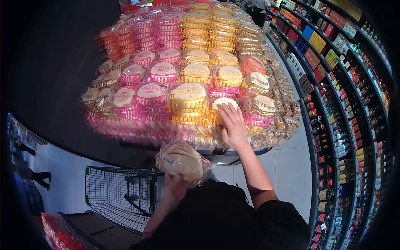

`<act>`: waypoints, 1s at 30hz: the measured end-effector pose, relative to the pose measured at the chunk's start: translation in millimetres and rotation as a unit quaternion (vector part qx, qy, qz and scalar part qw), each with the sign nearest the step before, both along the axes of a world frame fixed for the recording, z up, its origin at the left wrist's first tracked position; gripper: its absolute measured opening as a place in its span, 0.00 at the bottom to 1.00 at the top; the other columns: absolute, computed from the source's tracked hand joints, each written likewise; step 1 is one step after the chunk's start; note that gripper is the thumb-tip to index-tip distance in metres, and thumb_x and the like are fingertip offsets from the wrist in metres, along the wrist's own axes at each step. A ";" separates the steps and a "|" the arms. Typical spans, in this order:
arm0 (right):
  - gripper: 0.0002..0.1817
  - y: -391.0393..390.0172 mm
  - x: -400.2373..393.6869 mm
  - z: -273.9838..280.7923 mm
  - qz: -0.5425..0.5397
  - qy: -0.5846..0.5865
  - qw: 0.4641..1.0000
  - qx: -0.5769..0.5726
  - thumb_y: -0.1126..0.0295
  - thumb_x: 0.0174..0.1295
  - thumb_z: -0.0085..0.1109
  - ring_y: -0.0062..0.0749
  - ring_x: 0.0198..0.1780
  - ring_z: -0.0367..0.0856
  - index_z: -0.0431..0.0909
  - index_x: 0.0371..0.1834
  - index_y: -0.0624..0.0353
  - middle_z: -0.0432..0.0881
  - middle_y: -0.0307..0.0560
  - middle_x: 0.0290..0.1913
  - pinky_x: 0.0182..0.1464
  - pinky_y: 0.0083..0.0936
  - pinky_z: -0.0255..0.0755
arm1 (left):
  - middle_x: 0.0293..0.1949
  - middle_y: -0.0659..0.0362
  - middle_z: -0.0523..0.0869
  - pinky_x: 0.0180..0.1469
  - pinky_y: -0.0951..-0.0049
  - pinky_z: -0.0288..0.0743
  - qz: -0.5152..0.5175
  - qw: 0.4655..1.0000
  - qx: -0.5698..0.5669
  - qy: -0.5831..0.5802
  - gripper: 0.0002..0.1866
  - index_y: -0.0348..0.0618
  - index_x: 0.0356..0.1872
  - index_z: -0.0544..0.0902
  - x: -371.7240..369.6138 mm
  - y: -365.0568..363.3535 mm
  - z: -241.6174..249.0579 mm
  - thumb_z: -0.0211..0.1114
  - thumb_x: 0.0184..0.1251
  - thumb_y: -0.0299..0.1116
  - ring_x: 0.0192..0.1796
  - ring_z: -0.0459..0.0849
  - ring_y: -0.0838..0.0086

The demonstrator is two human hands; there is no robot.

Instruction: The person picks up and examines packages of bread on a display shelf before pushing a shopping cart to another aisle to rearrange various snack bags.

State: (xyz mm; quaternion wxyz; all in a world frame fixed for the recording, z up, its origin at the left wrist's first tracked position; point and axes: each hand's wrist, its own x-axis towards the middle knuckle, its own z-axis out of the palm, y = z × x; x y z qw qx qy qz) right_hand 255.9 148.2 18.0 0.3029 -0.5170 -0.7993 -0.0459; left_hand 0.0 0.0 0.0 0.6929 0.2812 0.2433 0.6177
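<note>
My left hand grips a clear plastic bag of round flat cakes with a barcode on it, held low in front of the display. Stretched forward, my right hand lies with fingers extended on top of a yellow-wrapped pack of round cakes at the front of the pile. To its left stands a yellow pack of seeded cakes. On its right is a brown-labelled pack. Pink-striped packs sit farther left.
Behind rise tall stacks of yellow packs and pink packs. A wire shopping cart stands at lower left. Shelves of jars and boxes line the right side. Another person is at the far left.
</note>
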 end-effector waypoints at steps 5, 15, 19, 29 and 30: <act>0.26 -61.6 -16.7 12.1 0.250 0.371 0.885 -0.129 0.65 0.64 0.56 0.55 0.65 0.78 0.76 0.65 0.65 0.80 0.61 0.63 0.69 0.43 0.68 | 0.63 0.53 0.79 0.67 0.57 0.75 0.025 0.998 -0.054 -0.008 0.38 0.38 0.71 0.66 -6.8 -7.4 -16.4 0.76 0.62 0.32 0.64 0.81 0.63; 0.36 -111.1 -63.1 13.5 0.153 0.380 0.886 -0.217 0.67 0.52 0.80 0.36 0.58 0.83 0.75 0.64 0.63 0.83 0.51 0.58 0.61 0.33 0.74 | 0.62 0.52 0.80 0.68 0.63 0.74 0.075 0.991 -0.079 0.082 0.34 0.34 0.69 0.68 -2.5 -3.4 0.1 0.72 0.61 0.21 0.64 0.81 0.65; 0.28 -114.2 -60.5 17.8 0.163 0.382 0.881 -0.224 0.69 0.52 0.81 0.29 0.55 0.82 0.76 0.53 0.62 0.84 0.47 0.54 0.59 0.28 0.75 | 0.61 0.53 0.81 0.67 0.63 0.75 0.084 0.985 -0.013 0.151 0.37 0.34 0.68 0.68 -1.3 -3.2 5.6 0.75 0.58 0.23 0.63 0.81 0.65; 0.12 -116.8 -37.1 49.6 0.243 0.407 0.879 0.049 0.77 0.59 0.67 0.49 0.58 0.85 0.70 0.34 0.58 0.87 0.55 0.50 0.59 0.40 0.80 | 0.59 0.51 0.82 0.63 0.64 0.78 0.128 0.986 -0.047 0.090 0.23 0.36 0.68 0.68 -10.7 -1.9 -5.7 0.59 0.77 0.29 0.60 0.83 0.67; 0.08 -118.7 -30.5 55.8 0.238 0.326 0.911 0.089 0.80 0.59 0.62 0.53 0.62 0.83 0.71 0.32 0.58 0.88 0.54 0.51 0.60 0.44 0.81 | 0.59 0.51 0.82 0.63 0.64 0.78 0.129 0.987 -0.049 0.089 0.23 0.36 0.68 0.68 -12.7 -2.5 -11.4 0.59 0.77 0.29 0.60 0.83 0.67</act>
